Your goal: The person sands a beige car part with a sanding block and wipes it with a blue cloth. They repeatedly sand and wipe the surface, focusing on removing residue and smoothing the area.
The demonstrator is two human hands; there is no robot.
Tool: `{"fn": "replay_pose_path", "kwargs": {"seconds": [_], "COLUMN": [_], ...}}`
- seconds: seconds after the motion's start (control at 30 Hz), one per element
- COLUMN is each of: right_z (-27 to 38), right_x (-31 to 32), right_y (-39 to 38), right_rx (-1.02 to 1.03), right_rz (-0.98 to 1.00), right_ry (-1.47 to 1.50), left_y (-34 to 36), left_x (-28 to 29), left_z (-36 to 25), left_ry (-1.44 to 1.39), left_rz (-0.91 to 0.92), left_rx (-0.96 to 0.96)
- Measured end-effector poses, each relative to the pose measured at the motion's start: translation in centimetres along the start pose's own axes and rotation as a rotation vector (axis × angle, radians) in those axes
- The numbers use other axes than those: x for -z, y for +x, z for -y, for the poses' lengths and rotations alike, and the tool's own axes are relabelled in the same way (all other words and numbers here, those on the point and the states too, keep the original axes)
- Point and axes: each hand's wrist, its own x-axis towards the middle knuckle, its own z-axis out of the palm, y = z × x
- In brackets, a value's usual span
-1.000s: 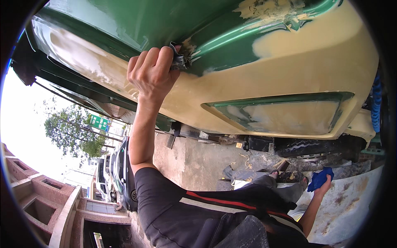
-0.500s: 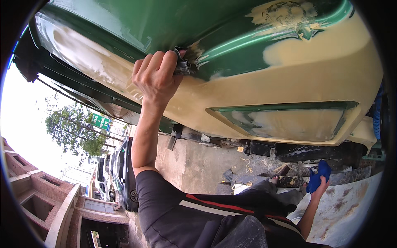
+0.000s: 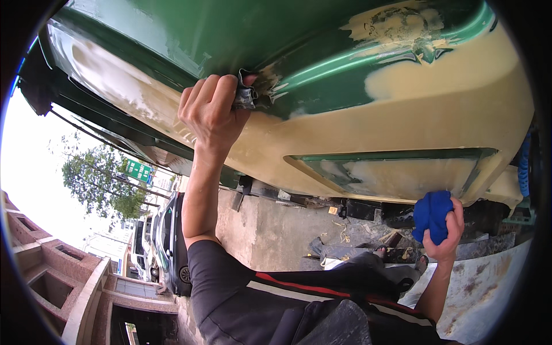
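Observation:
My left hand [image 3: 211, 112] is raised to the vehicle's painted panel [image 3: 322, 129], its fingers closed on a folded dark sheet, apparently sandpaper [image 3: 246, 95]. The sheet rests against a worn patch [image 3: 267, 83] where green paint meets beige filler. Lower on the right, my right hand [image 3: 445, 236] grips a bunched blue cloth [image 3: 432, 215]. That cloth is just below the lower edge of the panel, by a recessed window-like section [image 3: 402, 172]; whether it touches the panel I cannot tell.
A larger scraped patch of filler [image 3: 399, 26] marks the panel at the upper right. Below it are a dark tyre [image 3: 489, 218] and debris on the ground. Parked cars [image 3: 167, 244], a tree [image 3: 103, 178] and a brick building [image 3: 57, 264] stand at the left.
My right hand has lifted the blue cloth up toward the panel's lower edge. The left hand has shifted slightly left with the sandpaper, still at the worn patch.

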Motion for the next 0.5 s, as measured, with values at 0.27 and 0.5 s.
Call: {"fn": "replay_pose_path", "kwargs": {"seconds": [0.27,0.5], "right_z": [-1.2,-2.4], "right_x": [-0.9,-1.1], "right_y": [6.3,5.4], "right_rx": [0.359,0.364], "right_rz": [-0.139,-0.198], "right_ry": [-0.148,-0.099], "left_y": [-0.3,0.0], "left_x": [-0.1,0.2], "left_z": [-0.1,-0.4], "left_ry": [-0.1,-0.055], "left_rz": [-0.051,-0.024], "left_rx": [0.131,0.115]}}
